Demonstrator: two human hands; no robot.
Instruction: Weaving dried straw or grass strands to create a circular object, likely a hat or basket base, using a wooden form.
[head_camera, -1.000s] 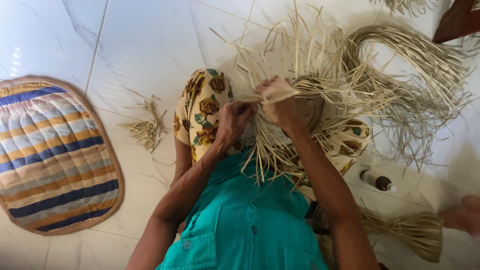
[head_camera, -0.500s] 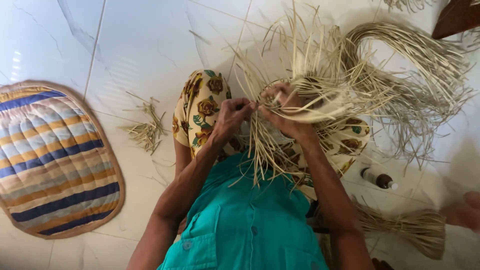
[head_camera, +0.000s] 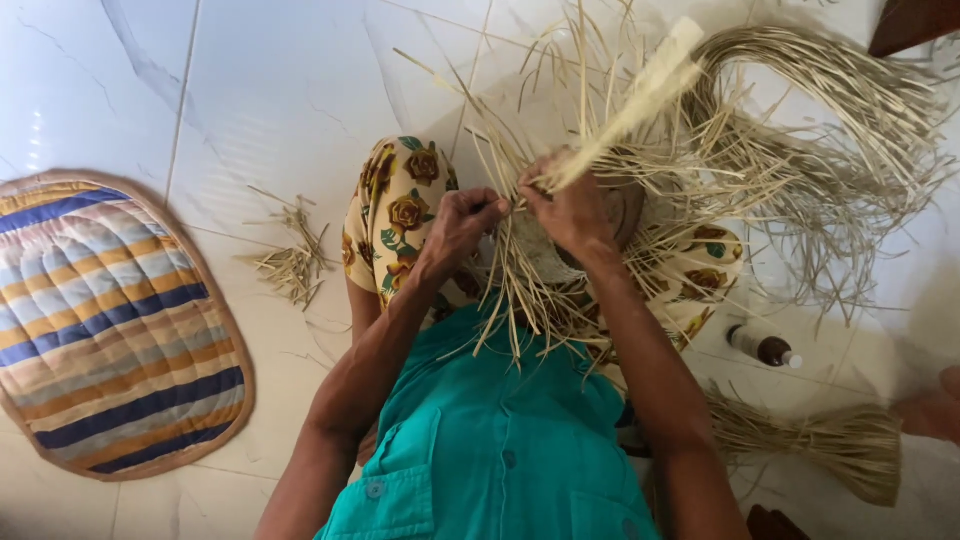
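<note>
Nearest us is our green shirt (head_camera: 490, 450), with both forearms reaching forward over our lap. Our left hand (head_camera: 458, 225) is closed, pinching thin straw strands between thumb and fingers, and our right hand (head_camera: 572, 208) sits just beside it, clenched around a wider pale strip (head_camera: 640, 95) that rises up and away to the right. Both hands meet over the half-woven straw piece (head_camera: 560, 260) resting on our knees, which are covered in flowered cloth (head_camera: 395, 215). On the white tile floor, a striped mat (head_camera: 100, 320) lies at our left, small straw scraps (head_camera: 295, 260) near it, a small bottle (head_camera: 765, 347) and a tied straw bundle (head_camera: 830, 445) at our right. Farther off, long loose straw (head_camera: 830, 120) curves across the floor.
</note>
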